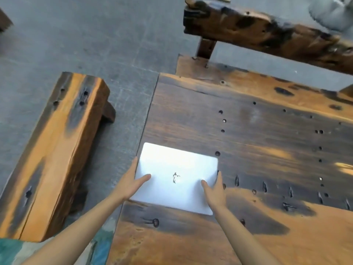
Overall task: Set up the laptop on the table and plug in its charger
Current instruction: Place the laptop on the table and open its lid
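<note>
Head view: I see one closed silver laptop [176, 177] on the wooden table [248, 131], its lid logo unreadable. My left hand [131, 183] and right hand [214, 190] clasp its two sides, fingers together.

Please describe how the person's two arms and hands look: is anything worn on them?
Both forearms are bare from the bottom edge of the picture up to the fingers; no sleeve shows. The left hand and the right hand wear no gloves. No watch, ring or bracelet can be seen on either wrist or hand.
</note>
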`<state>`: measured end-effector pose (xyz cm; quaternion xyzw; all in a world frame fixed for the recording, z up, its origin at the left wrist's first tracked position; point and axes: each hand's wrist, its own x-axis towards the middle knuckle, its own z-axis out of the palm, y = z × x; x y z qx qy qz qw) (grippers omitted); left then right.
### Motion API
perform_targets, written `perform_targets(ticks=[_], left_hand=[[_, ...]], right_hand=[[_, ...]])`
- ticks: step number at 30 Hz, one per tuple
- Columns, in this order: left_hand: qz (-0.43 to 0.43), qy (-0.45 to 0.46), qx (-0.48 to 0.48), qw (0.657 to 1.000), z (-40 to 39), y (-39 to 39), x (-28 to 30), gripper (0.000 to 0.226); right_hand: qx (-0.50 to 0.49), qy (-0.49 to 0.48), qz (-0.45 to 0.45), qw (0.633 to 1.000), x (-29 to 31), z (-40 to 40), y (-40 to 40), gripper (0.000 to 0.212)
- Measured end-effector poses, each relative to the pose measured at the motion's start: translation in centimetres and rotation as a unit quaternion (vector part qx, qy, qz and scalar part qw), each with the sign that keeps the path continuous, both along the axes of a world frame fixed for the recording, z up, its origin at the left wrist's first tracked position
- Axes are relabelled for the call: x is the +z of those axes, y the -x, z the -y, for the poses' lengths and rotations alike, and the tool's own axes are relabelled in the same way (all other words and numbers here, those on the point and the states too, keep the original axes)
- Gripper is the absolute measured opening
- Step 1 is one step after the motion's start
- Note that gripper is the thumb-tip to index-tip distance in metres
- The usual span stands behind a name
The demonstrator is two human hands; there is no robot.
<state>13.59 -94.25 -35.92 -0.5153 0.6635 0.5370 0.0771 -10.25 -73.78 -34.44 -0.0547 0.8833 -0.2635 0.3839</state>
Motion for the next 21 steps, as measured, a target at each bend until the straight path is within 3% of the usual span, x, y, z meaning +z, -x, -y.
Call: perform_targets(ticks=[7, 13, 21], left_hand=[[-0.019, -0.056, 0.053, 0.997, 0.6, 0.3, -0.9, 0.094], [-0.052, -0.134, 0.197, 0.97, 2.2, 2.0, -0.8, 0.078], [-0.046, -0.157, 0.212, 0.963, 3.5, 1.2, -1.6, 0.07]], right_hand=[[-0.054, -0.018, 0.023, 0.998, -1.2, 1.1, 1.1, 0.095], [-0.157, 0.02, 0.075, 0.985, -2.1, 1.0, 2.8, 0.076], [-0.204, 0.052, 0.153, 0.966, -2.4, -0.3, 4.5, 0.057]])
